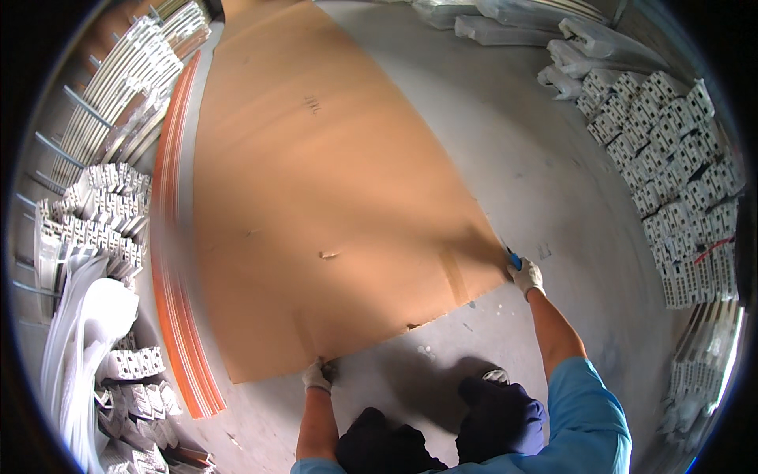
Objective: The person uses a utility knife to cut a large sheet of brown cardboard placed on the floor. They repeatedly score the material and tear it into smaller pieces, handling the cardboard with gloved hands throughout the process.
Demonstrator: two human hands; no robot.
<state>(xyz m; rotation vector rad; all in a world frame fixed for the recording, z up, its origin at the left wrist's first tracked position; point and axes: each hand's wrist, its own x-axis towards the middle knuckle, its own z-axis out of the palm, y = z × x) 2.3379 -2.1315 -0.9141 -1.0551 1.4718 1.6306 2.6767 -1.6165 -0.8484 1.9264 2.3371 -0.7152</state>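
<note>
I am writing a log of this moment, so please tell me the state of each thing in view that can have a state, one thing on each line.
cardboard sheet: flat on the floor, near edge ragged
left hand: gloved, gripping the sheet's near edge
right hand: gloved, closed on a blue-handled tool at the sheet's right edge
blue-handled tool: held; blade hidden
orange strips: lying beside the sheet
white profiles: stacked

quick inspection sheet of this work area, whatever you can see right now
surface: grey concrete floor, scuffed.
job's things: large brown cardboard sheet lying flat on the floor; blue-handled tool at its right edge.
clutter: orange strips along the sheet's left side.
grippers: left hand, gloved, grips the sheet's near edge; right hand, gloved, holds the tool against the right edge.
cables: nothing seen.
surroundings: stacks of white profiles at right, more white profiles at left, wrapped bundles at the far end.
</note>
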